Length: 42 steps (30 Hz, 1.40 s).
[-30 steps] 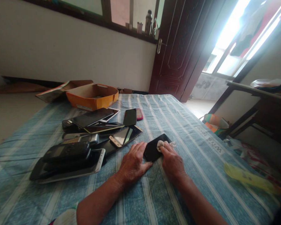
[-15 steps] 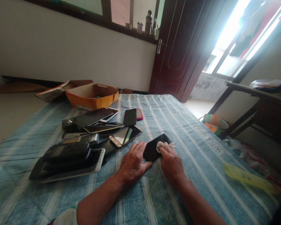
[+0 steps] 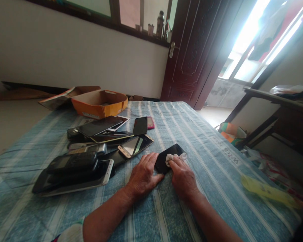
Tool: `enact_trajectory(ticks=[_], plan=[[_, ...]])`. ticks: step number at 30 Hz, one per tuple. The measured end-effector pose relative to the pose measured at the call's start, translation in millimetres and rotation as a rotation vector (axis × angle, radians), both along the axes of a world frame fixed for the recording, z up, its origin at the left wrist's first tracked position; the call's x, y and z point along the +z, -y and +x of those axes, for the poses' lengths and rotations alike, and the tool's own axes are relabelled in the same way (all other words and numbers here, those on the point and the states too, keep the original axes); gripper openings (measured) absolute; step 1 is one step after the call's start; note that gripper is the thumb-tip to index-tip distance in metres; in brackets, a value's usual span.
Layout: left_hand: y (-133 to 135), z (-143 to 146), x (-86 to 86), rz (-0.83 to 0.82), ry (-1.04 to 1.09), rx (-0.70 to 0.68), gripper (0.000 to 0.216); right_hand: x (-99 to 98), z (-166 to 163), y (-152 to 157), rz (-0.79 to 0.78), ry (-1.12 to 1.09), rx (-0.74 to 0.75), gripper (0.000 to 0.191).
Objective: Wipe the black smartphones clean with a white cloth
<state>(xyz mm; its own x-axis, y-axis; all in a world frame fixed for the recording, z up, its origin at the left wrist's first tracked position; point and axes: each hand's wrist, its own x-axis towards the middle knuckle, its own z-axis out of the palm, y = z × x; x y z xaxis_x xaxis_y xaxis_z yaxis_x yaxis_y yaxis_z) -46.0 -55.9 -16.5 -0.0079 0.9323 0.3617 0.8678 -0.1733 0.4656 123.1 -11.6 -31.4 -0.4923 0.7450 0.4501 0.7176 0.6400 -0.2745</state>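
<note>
A black smartphone (image 3: 164, 159) lies flat on the striped cloth (image 3: 146, 215) in front of me. My left hand (image 3: 143, 173) grips its left edge, thumb at the near corner and fingers along the far side. My right hand (image 3: 183, 174) presses a crumpled white tissue (image 3: 169, 158) onto the phone's dark face, fingers closed over it. Just beyond my left hand rests a gold-framed smartphone (image 3: 135, 147). Farther left is a pile of phones, with a thick black device (image 3: 72, 163) on top of a white-edged phone (image 3: 107, 174).
An orange cardboard box (image 3: 99, 106) with its lid folded back stands at the far left edge. A dark phone (image 3: 140, 126) leans near a small pink item (image 3: 150, 122). A yellow plastic bag (image 3: 267, 191) lies on the right, near a dark shelf (image 3: 280, 101).
My right hand has slid the tissue slightly left across the phone's face. My left hand and the phone have stayed in place.
</note>
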Motion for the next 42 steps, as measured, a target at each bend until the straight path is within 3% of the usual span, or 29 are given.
enact_trajectory(ticks=[9, 22, 25, 30, 34, 42], plan=[[1, 1, 3.6, -0.042, -0.018, 0.004, 0.064, 0.0, 15, -27, -0.056, -0.010, -0.156, 0.048], [1, 2, 8.7, -0.069, -0.008, 0.002, 0.065, 4.3, 15, -35, -0.070, -0.035, -0.166, 0.044], [1, 2, 8.1, -0.086, -0.017, 0.007, 0.066, 1.0, 11, -28, -0.050, -0.046, -0.092, 0.045], [1, 1, 4.8, -0.098, -0.011, 0.005, 0.065, 4.9, -4, -10, -0.014, -0.066, 0.162, 0.044], [0, 1, 3.6, -0.102, -0.009, -0.007, 0.065, 13.5, -13, -16, -0.062, -0.050, 0.260, 0.042], [2, 2, 8.5, -0.128, -0.022, -0.003, 0.069, 14.9, -7, -68, -0.178, -0.028, 0.024, 0.046]])
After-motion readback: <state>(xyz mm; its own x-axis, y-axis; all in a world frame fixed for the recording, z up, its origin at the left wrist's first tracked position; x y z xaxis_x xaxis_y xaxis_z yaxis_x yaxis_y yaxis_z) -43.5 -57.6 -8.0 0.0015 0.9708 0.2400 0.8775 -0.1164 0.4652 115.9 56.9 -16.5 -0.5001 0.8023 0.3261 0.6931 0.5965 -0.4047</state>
